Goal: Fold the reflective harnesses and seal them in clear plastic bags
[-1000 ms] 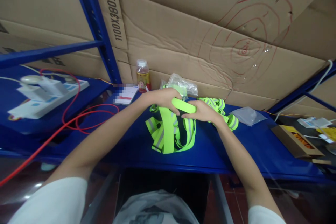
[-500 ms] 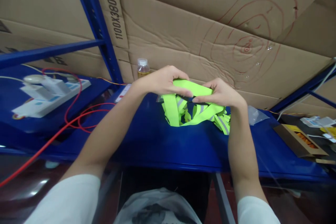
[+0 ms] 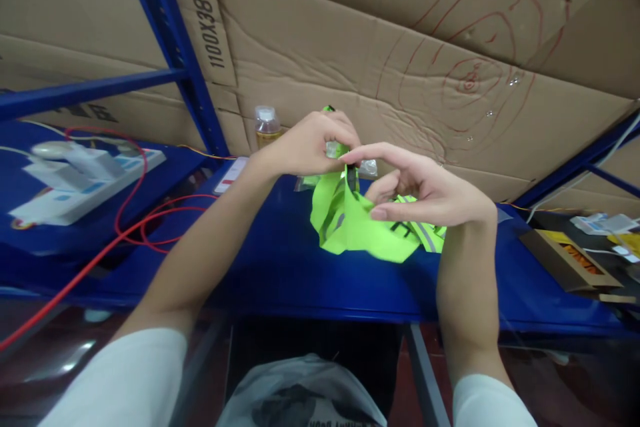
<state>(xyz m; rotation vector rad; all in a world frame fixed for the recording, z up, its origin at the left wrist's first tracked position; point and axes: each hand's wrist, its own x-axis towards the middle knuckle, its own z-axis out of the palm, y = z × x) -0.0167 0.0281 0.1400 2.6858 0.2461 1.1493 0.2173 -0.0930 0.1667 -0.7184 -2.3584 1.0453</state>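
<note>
Pinching the top fold of a neon-yellow reflective vest [image 3: 350, 223], the left hand [image 3: 310, 143] sat just above the middle of the frame, its grip closed narrow on the cloth so that the fabric hung down to the blue counter [image 3: 280, 273]. A small black piece [image 3: 351, 177] showed just under those fingertips. The right hand [image 3: 435, 195] was right beside it, index finger stretched toward the left hand and the other fingers curled loosely over the vest; its grip looked half open and touched the fabric, though I could not tell whether it truly clamped it. The rest of the vest lay bunched on the counter below both hands. Behind the left hand, a capped bottle [image 3: 265, 123] stood against the cardboard sheet [image 3: 350, 47]. At centre left a red cable [image 3: 127, 223] looped near a white power strip [image 3: 75, 180], and an open carton [image 3: 565, 260] lay at the right edge.
</note>
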